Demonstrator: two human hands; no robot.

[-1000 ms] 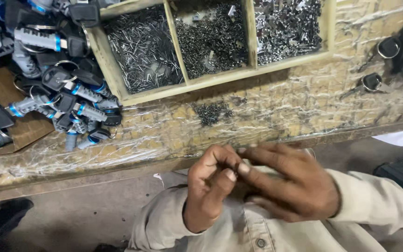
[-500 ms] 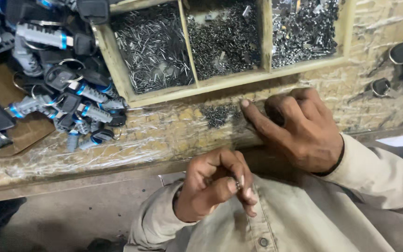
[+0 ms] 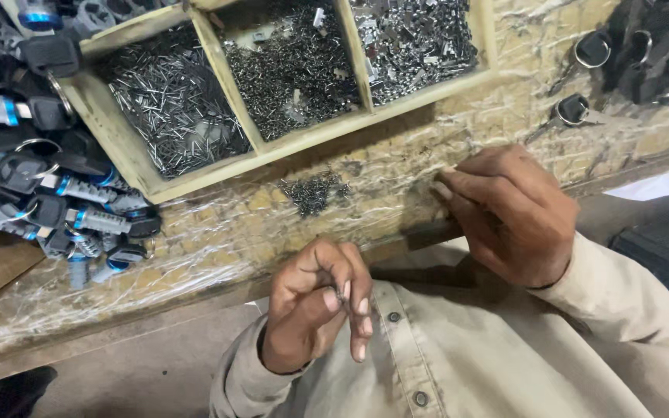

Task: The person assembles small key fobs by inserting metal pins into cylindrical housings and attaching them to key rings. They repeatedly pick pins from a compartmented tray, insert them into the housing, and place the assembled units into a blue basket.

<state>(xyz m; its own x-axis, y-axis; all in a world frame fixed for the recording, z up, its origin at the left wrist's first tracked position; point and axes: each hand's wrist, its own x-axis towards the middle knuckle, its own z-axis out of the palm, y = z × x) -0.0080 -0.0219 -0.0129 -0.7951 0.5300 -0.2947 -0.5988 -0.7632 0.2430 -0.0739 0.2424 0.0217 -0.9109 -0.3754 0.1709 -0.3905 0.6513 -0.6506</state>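
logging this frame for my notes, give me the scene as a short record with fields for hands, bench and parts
left hand: left hand raised over the shirt, fingers pinching a tiny dark part, too small to tell what
right hand: right hand resting at the bench edge, fingertips on its surface
loose pile: small metal bits on the bench, apart from both hands
tray: wooden tray with three compartments of metal parts
left side: heap of lock cylinders with keys

A single head-worn camera looked steeply down, close above the wooden tray (image 3: 142, 186), which sat at the frame's top.
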